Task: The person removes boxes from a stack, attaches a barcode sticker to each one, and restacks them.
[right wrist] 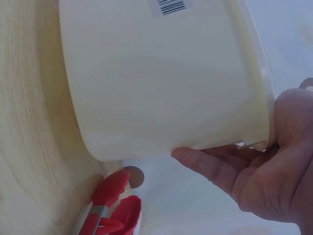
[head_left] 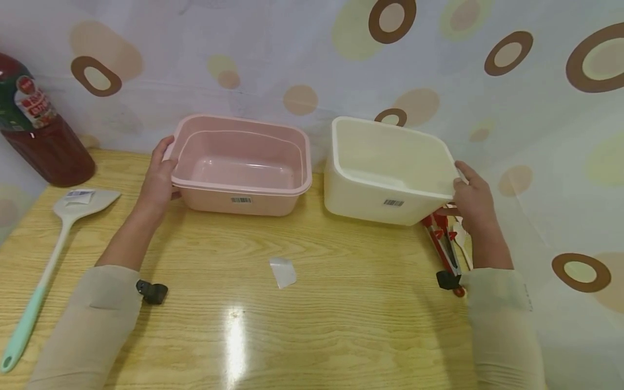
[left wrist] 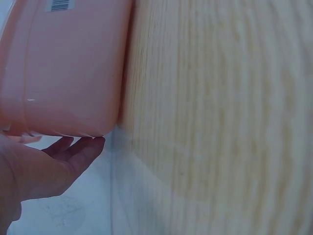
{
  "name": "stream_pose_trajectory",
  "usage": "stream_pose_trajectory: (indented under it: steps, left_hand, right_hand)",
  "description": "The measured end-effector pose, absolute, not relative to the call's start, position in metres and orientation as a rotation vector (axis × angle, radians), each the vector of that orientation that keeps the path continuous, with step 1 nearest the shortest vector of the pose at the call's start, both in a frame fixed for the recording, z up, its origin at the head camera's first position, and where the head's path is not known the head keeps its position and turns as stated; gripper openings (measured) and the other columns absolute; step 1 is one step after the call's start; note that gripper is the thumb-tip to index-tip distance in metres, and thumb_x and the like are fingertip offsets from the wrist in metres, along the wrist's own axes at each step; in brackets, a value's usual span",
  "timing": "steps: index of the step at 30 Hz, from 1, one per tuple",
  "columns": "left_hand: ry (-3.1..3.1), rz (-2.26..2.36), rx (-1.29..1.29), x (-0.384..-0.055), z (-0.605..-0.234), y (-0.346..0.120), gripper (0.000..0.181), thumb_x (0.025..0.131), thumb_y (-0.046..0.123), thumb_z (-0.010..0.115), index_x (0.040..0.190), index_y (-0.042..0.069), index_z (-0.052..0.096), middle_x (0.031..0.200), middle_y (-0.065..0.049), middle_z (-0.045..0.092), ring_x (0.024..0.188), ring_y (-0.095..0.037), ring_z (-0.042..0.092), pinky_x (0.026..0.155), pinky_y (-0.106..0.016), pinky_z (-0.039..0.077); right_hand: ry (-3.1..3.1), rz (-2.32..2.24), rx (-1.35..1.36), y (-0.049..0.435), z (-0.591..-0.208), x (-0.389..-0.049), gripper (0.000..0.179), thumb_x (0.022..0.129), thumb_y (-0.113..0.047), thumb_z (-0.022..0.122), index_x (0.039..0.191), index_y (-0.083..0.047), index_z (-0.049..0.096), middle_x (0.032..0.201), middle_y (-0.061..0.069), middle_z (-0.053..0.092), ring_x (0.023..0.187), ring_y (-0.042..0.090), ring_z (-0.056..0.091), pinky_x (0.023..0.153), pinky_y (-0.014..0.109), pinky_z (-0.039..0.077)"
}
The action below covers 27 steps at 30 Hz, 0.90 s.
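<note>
A pink plastic basin [head_left: 209, 202] stands on the wooden table by the wall, a barcode label on its front. At its left end my left hand [head_left: 158, 181] grips the rim. In the left wrist view, the fingers [left wrist: 85, 152] lie against the basin's side below the rim. To the right is a deeper cream plastic bin [head_left: 358, 200], also barcoded, its inside bare. My right hand [head_left: 475, 200] holds this bin's right end by the rim. Its fingers [right wrist: 208, 166] reach along the end wall in the right wrist view.
Red-tipped tongs [head_left: 444, 246] and a pale utensil [head_left: 461, 241] lie beside the bin, partly hidden by the right hand. A turner [head_left: 50, 265] with a mint handle and a bottle of red sauce [head_left: 58, 151] are at the left. A paper scrap [head_left: 283, 272] lies mid-table.
</note>
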<state>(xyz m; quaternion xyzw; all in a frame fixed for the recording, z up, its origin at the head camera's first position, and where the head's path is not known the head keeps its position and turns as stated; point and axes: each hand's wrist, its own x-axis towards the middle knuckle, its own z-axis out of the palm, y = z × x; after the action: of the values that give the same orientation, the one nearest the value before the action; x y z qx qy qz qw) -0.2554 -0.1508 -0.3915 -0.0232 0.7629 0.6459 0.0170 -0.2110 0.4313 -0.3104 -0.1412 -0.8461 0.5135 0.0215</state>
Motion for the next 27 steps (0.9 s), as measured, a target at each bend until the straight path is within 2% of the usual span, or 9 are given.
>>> stream_pose_trajectory:
  steps: [4, 12, 19, 22, 26, 27]
  left_hand:
    - [2.375, 2.005, -0.062, -0.255, -0.393, -0.151, 0.053, 0.106, 0.047, 0.018, 0.158, 0.051, 0.009, 0.17, -0.005, 0.017, 0.14, -0.036, 0.038, 0.093, -0.044, 0.042]
    - [2.369, 2.005, -0.061, -0.256, -0.393, -0.152, 0.053, 0.106, 0.047, 0.018, 0.158, 0.051, 0.008, 0.169, -0.006, 0.019, 0.139, -0.035, 0.038, 0.093, -0.045, 0.042]
    - [2.354, 2.01, -0.071, -0.257, -0.391, -0.152, 0.053, 0.106, 0.047, 0.018, 0.157, 0.052, 0.008, 0.17, -0.003, 0.017, 0.142, -0.035, 0.036, 0.102, -0.054, 0.04]
    - [2.35, 2.008, -0.076, -0.257, -0.391, -0.152, 0.053, 0.106, 0.047, 0.018, 0.157, 0.052, 0.008, 0.17, -0.002, 0.017, 0.143, -0.036, 0.035, 0.104, -0.057, 0.039]
    - [2.338, 2.017, -0.083, -0.257, -0.391, -0.151, 0.053, 0.106, 0.046, 0.018, 0.158, 0.051, 0.008, 0.17, -0.005, 0.017, 0.142, -0.037, 0.035, 0.104, -0.058, 0.038]
    - [2.339, 2.016, -0.083, -0.257, -0.392, -0.151, 0.053, 0.106, 0.046, 0.018, 0.158, 0.051, 0.008, 0.17, -0.005, 0.017, 0.142, -0.037, 0.035, 0.104, -0.058, 0.038]
  right_hand:
    - [-2.604, 1.64, -0.43, 0.435, -0.302, -0.209, 0.057, 0.11, -0.034, 0.029, 0.164, -0.028, 0.013, 0.167, 0.027, 0.011, 0.073, -0.001, 0.067, 0.061, 0.029, 0.061]
    - [-2.627, 1.616, -0.382, 0.438, -0.281, -0.208, 0.057, 0.109, -0.037, 0.031, 0.163, -0.032, 0.016, 0.158, 0.025, 0.026, 0.075, -0.001, 0.071, 0.064, 0.03, 0.062]
    - [-2.588, 1.663, -0.325, 0.432, -0.256, -0.205, 0.058, 0.109, -0.038, 0.036, 0.163, -0.03, 0.017, 0.155, 0.017, 0.034, 0.077, -0.001, 0.071, 0.062, 0.03, 0.062]
    - [-2.553, 1.693, -0.303, 0.427, -0.247, -0.205, 0.058, 0.108, -0.037, 0.039, 0.163, -0.029, 0.022, 0.144, 0.009, 0.045, 0.078, 0.001, 0.072, 0.061, 0.031, 0.062]
    - [-2.497, 1.746, -0.257, 0.416, -0.236, -0.208, 0.056, 0.108, -0.035, 0.042, 0.161, -0.027, 0.028, 0.134, 0.002, 0.05, 0.08, 0.005, 0.072, 0.059, 0.033, 0.062]
    - [-2.482, 1.762, -0.245, 0.413, -0.232, -0.209, 0.056, 0.108, -0.034, 0.043, 0.161, -0.027, 0.029, 0.136, 0.003, 0.049, 0.081, 0.006, 0.072, 0.06, 0.034, 0.062]
